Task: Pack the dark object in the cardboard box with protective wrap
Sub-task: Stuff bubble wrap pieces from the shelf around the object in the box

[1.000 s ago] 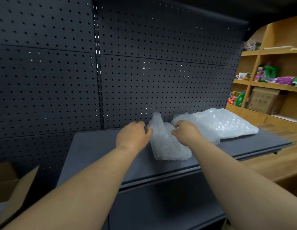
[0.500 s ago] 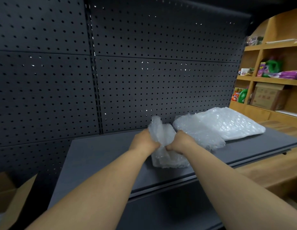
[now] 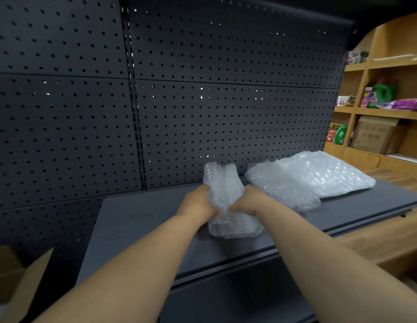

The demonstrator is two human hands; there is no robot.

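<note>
A crumpled piece of clear bubble wrap (image 3: pixel 222 183) stands bunched on the dark grey shelf (image 3: pixel 137 220). My left hand (image 3: pixel 197 202) grips its left side and my right hand (image 3: pixel 248 200) grips its right side, squeezing the middle together. The top of the wrap sticks up above my hands and the bottom spreads on the shelf. A cardboard box (image 3: pixel 14 285) with an open flap shows at the lower left edge. No dark object is visible.
A larger stack of bubble wrap (image 3: pixel 314 178) lies on the shelf to the right. A black pegboard wall (image 3: pixel 203 101) rises behind. Wooden shelving (image 3: pixel 389 113) with bottles, packets and a carton stands at the far right.
My left hand has closed in on the wrap and both hands have drawn it nearer and bunched it upright. The view has shifted slightly left.
</note>
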